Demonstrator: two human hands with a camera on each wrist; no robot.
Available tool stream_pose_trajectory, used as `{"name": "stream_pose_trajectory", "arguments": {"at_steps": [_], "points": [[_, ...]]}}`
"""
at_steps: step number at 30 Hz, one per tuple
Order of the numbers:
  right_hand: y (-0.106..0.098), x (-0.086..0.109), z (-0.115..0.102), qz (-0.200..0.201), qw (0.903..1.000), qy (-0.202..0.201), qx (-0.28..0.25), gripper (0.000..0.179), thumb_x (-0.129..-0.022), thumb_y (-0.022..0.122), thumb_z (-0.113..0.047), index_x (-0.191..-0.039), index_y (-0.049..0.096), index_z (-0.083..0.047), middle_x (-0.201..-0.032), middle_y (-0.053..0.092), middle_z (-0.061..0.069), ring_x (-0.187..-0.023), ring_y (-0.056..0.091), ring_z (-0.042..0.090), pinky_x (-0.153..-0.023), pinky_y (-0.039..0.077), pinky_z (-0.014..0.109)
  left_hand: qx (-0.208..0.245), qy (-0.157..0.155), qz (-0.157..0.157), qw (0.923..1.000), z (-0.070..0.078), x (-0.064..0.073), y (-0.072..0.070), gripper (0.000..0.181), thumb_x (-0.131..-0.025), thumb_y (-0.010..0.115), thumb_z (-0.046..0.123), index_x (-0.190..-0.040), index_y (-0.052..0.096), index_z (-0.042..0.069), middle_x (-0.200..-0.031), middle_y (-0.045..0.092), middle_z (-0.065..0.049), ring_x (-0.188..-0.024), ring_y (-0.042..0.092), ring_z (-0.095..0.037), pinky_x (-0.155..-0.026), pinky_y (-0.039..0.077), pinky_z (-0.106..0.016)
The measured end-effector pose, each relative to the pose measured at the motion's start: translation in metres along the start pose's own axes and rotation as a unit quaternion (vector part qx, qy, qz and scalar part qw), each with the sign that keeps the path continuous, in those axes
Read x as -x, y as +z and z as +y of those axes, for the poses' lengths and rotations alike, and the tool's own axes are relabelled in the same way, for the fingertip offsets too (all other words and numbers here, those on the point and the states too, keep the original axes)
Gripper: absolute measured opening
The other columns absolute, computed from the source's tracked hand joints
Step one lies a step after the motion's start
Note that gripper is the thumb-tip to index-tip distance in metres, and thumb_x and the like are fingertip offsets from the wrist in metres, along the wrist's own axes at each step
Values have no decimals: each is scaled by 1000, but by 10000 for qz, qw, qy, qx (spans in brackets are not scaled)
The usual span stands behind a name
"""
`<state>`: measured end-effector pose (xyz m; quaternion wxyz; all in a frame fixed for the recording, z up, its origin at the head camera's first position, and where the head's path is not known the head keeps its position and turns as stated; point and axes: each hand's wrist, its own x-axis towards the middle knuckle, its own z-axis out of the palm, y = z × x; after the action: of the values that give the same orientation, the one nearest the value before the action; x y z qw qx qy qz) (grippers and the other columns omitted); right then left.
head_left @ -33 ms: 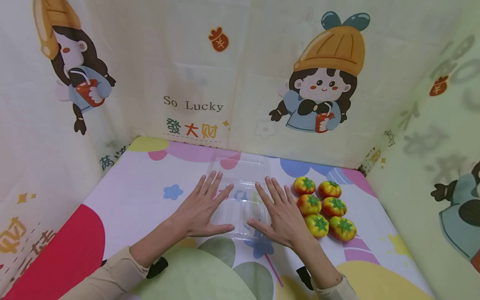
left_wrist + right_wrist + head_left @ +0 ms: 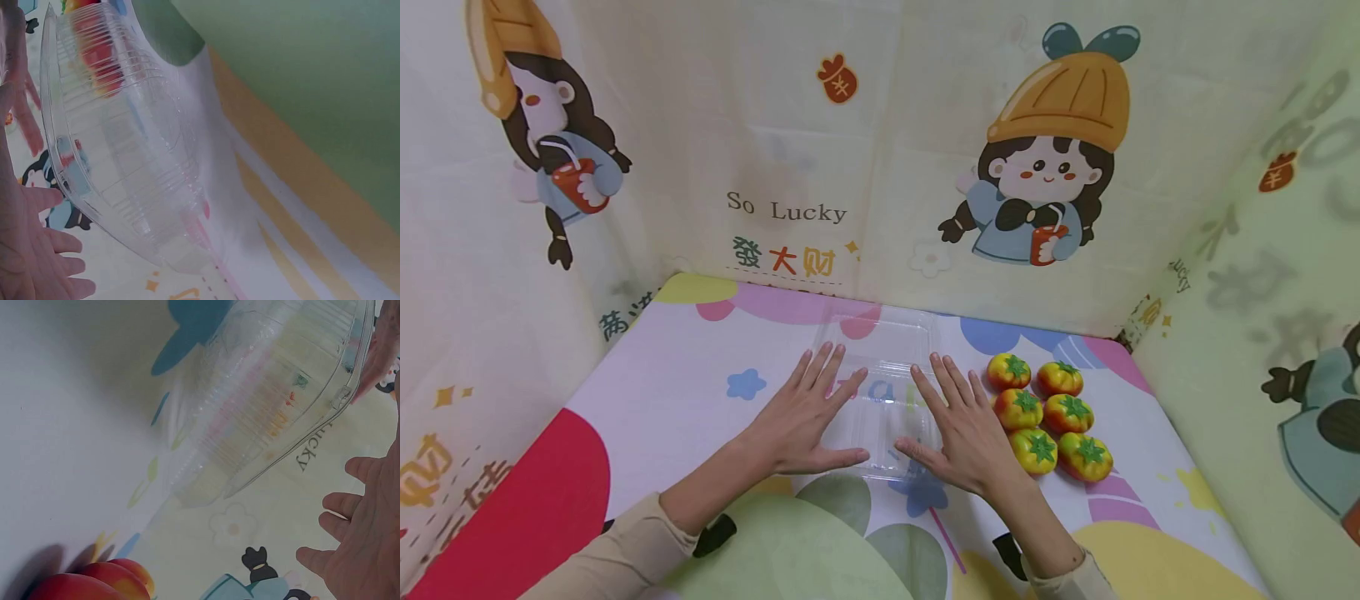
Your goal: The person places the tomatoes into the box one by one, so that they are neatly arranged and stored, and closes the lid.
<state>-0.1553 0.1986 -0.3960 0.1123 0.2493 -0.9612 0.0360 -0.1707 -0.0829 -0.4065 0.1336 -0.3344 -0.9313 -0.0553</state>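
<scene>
A clear plastic clamshell box stands on the table with its lid folded back toward the rear wall. My left hand is held flat over the box's left side, fingers straight and spread, holding nothing. Over the right side hovers my right hand, likewise spread, palm down. In both wrist views the ribbed wall of the box shows below the hands, with fingers above its rim. Several red-and-yellow tomato-like fruits with green star-shaped tops sit in two columns just right of my right hand.
The table is covered by a cloth with colourful shapes. Pale printed curtains rise close behind it and along both sides. Dark straps show near both wrists.
</scene>
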Motion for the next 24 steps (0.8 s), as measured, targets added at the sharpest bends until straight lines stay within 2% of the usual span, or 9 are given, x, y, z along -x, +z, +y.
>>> {"name": "stream_pose_trajectory", "arguments": {"at_steps": [9,24], "points": [[1,2,-2,96,9999,7,-79,96,-89,53,-73,-164,25,-22,-171,17,10,-158,13,32,-126,12,58,125,-55,-75,9999,1,2,2,104,-85,47,84,-163,29,18,-169,13,-21,-157,5,-39,-127,8,-57],[2,1,-6,-13,10000,-28,-64,98,-89,54,-72,-166,18,-24,-171,18,11,-157,15,32,-125,13,59,200,-107,-101,9997,-1,6,2,103,-86,46,83,-163,28,17,-169,15,-21,-157,9,-40,-127,10,-56]]}}
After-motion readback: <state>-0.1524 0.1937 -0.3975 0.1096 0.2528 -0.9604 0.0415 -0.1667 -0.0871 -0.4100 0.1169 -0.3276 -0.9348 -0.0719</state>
